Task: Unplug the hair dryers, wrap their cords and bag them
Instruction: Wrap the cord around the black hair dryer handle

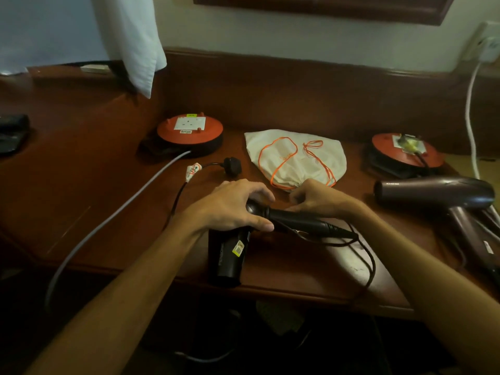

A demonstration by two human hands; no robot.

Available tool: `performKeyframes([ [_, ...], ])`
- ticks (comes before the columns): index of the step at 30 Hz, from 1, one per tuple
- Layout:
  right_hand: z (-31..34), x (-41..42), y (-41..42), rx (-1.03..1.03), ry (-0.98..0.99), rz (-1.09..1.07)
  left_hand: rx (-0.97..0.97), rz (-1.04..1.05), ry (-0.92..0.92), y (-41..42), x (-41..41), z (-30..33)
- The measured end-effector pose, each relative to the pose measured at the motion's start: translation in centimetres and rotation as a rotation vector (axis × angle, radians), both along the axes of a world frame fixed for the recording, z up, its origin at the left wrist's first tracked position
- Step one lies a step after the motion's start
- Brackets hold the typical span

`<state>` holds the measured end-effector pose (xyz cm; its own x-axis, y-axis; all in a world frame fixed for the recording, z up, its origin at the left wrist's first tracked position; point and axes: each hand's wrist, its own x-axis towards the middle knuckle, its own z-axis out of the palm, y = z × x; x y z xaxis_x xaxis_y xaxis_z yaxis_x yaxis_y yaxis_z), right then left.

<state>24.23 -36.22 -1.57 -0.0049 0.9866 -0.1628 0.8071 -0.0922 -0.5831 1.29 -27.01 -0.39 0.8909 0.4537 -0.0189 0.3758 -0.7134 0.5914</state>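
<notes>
A dark brown wooden bench [94, 169] runs along a pale wall, and two hair dryers lie on it. The black hair dryer [230, 253] sits at the near edge, barrel pointing toward the person, its handle lying out to the right. The left hand [232, 207] is closed over the joint where barrel meets handle, thumb on the near side. The right hand [316, 198] rests on the far side of the handle with fingers curled; whether it pinches the cord there I cannot tell. The black cord [370, 266] loops off the handle's end over the bench edge, and its black plug [232, 166] lies free on the bench beyond the left hand, a white tag [192, 170] on the cord beside it. One cream drawstring bag [295, 158] with orange strings lies flat just past the hands. The maroon hair dryer [438, 193] lies at the right. Two orange extension reels stand behind: the left reel [190, 131] with an empty socket, the right reel [405, 151] with a plug in it. A grey cable [108, 220] trails from the left reel.
</notes>
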Motion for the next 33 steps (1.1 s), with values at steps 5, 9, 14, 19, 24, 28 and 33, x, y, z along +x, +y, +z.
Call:
performKeyframes([
  [5, 3.5, -1.3, -0.6, -0.134, 0.171, 0.058, 0.109, -0.028, 0.124, -1.4, 1.0, 1.1],
  [9, 5.0, -2.6, -1.2, -0.254, 0.242, 0.133, 0.201, -0.048, 0.197, -2.3, 1.4, 2.0],
  [14, 6.0, -3.9, -2.9, -0.196, 0.176, 0.152, 0.164, 0.004, 0.095, -1.8, 0.9, 1.4],
  [19, 5.9, -6.5, -5.7, 0.025, 0.247, 0.025, 0.071, 0.103, -0.105, -0.5, 0.0, 0.2],
  [24, 1.9, -8.1, -8.9, -0.011, 0.385, 0.071, -0.078, 0.063, -0.247, 0.8, -0.9, -0.7],
  [28, -0.2, -7.3, -9.1, 0.094, 0.194, 0.067, -0.095, 0.024, -0.192, 0.6, -0.6, 0.3],
  [33, -2.1, -7.5, -8.7, 0.326, -0.038, 0.004, -0.121, 0.019, -0.174, 0.5, -1.1, 0.6],
])
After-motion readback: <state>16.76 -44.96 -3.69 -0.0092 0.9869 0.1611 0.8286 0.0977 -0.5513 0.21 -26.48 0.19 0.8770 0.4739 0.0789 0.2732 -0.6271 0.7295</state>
